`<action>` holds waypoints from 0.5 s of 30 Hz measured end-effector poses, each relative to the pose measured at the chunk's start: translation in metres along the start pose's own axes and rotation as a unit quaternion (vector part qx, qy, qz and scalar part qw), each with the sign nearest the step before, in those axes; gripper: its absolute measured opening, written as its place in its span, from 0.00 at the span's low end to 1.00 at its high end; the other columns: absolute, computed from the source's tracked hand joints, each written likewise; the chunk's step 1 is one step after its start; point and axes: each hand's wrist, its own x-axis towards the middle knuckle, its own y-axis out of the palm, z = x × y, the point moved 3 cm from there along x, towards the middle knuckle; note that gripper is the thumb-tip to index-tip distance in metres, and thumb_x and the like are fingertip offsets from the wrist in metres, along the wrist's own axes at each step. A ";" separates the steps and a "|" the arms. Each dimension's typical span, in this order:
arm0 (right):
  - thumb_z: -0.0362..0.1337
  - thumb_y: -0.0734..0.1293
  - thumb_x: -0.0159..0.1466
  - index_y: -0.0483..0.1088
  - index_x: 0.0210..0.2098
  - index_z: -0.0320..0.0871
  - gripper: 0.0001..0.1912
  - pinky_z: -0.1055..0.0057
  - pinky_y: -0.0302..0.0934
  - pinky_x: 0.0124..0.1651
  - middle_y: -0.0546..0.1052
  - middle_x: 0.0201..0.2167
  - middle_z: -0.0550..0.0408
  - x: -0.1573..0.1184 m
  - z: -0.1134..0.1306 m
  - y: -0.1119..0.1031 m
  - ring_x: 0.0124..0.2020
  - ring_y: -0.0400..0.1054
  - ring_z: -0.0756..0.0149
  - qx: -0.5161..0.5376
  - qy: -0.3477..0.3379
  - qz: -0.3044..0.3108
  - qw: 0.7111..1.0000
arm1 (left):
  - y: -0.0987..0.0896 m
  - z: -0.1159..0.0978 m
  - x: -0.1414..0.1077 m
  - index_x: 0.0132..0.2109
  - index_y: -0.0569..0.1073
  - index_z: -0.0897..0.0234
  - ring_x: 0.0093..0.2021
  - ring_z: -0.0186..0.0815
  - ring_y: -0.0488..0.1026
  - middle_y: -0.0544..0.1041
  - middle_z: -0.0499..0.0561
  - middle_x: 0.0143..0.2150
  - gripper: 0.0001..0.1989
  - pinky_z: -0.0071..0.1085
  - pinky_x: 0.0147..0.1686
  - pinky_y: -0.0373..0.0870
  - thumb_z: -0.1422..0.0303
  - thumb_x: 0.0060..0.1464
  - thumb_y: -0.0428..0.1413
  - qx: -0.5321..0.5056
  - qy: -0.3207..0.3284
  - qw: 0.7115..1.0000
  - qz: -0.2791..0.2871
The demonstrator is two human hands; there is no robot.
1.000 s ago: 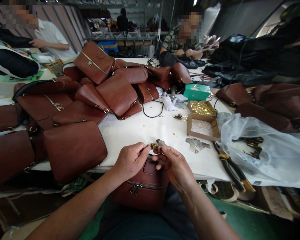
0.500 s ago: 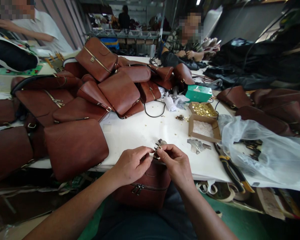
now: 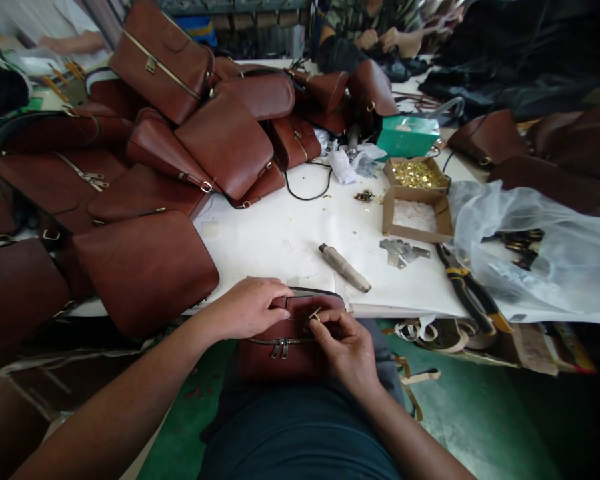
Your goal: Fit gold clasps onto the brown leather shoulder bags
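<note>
A brown leather bag [image 3: 280, 370] with a two-pull zipper lies on my lap against the table's edge. My left hand [image 3: 253, 308] grips its upper part, thumb on the leather and fingers over the top. Between the thumb and fingers of my right hand [image 3: 347, 343] is a small metal bag fitting [image 3: 314, 315] with prongs, just above the bag's front panel. Its exact shape is partly covered by my fingertips. On the table just beyond lies a tool with a wrapped handle [image 3: 347, 268].
Brown bags [image 3: 145, 273] are heaped on the left. To the right are flat metal plates [image 3: 400, 252], a box of gold pieces [image 3: 415, 175], an open carton [image 3: 415, 217], pliers [image 3: 470, 290] and a plastic bag [image 3: 555, 267]. A co-worker's hands [image 3: 380, 40] show across the table.
My view has tipped downward. My hands have drawn apart and come down onto the bag, with the metal fitting kept in my right hand. The wrapped tool is now uncovered.
</note>
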 end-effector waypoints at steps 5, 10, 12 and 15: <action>0.38 0.73 0.67 0.77 0.35 0.46 0.04 0.70 0.67 0.39 0.81 0.32 0.56 -0.004 0.011 0.001 0.34 0.75 0.65 -0.007 -0.086 -0.007 0.996 | 0.001 -0.005 -0.005 0.45 0.82 0.59 0.34 0.36 0.75 0.81 0.47 0.35 0.09 0.30 0.35 0.63 0.67 0.59 0.59 -0.055 -0.026 0.998 0.015; 0.37 0.73 0.68 0.77 0.35 0.46 0.04 0.69 0.68 0.40 0.81 0.33 0.56 -0.010 0.010 0.004 0.34 0.75 0.65 0.012 -0.092 -0.002 0.996 | 0.003 -0.009 -0.009 0.44 0.82 0.59 0.32 0.35 0.75 0.82 0.46 0.33 0.09 0.30 0.32 0.63 0.69 0.59 0.58 -0.069 -0.031 0.997 0.011; 0.37 0.73 0.68 0.77 0.35 0.46 0.04 0.69 0.68 0.39 0.81 0.33 0.56 -0.011 0.009 0.003 0.34 0.75 0.65 0.018 -0.087 -0.004 0.996 | 0.004 -0.011 -0.010 0.47 0.82 0.59 0.35 0.37 0.78 0.84 0.47 0.37 0.11 0.30 0.35 0.67 0.69 0.60 0.58 -0.066 -0.026 0.997 0.001; 0.38 0.73 0.68 0.77 0.36 0.47 0.04 0.69 0.68 0.40 0.80 0.33 0.56 -0.012 0.009 0.002 0.35 0.75 0.64 0.034 -0.087 -0.003 0.996 | 0.006 -0.013 -0.013 0.56 0.79 0.55 0.46 0.40 0.81 0.85 0.47 0.49 0.17 0.32 0.47 0.72 0.69 0.60 0.59 -0.075 -0.009 0.997 -0.032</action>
